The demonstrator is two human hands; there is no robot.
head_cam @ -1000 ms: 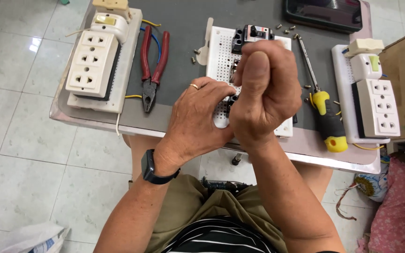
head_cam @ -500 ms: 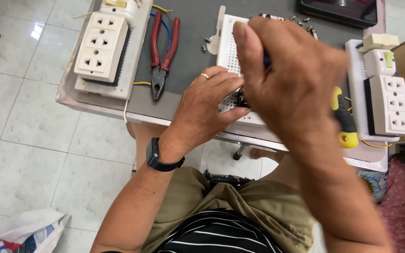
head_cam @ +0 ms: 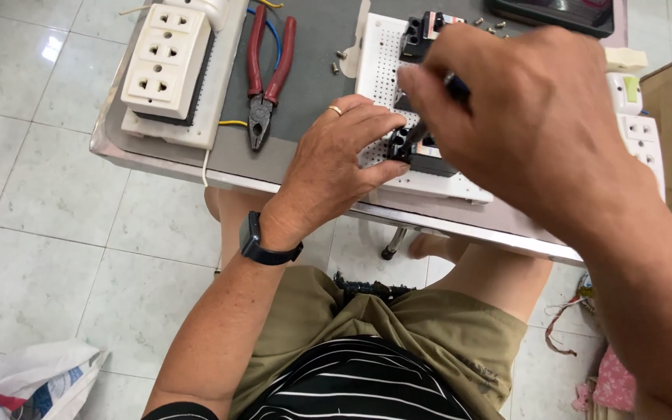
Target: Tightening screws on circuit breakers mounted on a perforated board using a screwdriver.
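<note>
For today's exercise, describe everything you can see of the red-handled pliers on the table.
The pliers have two curved red handles, seemingly plastic-coated, and dark metal jaws that look closed. They lie flat on the grey table top, jaws pointing toward the person, between the white socket strip and the white perforated board. Blue and yellow wires lie beside them; neither hand touches them.

We count two bare hands: our left hand (head_cam: 336, 167) and our right hand (head_cam: 530, 132). On the table lie one pair of red-handled pliers (head_cam: 266, 74), one white perforated plastic board (head_cam: 383, 66), and two black blocky components (head_cam: 421, 31) on it. One cream three-outlet socket strip (head_cam: 166, 62) sits at left, another white socket strip (head_cam: 641, 140) at right. About five small loose metal screws (head_cam: 341, 55) are scattered nearby.
</note>
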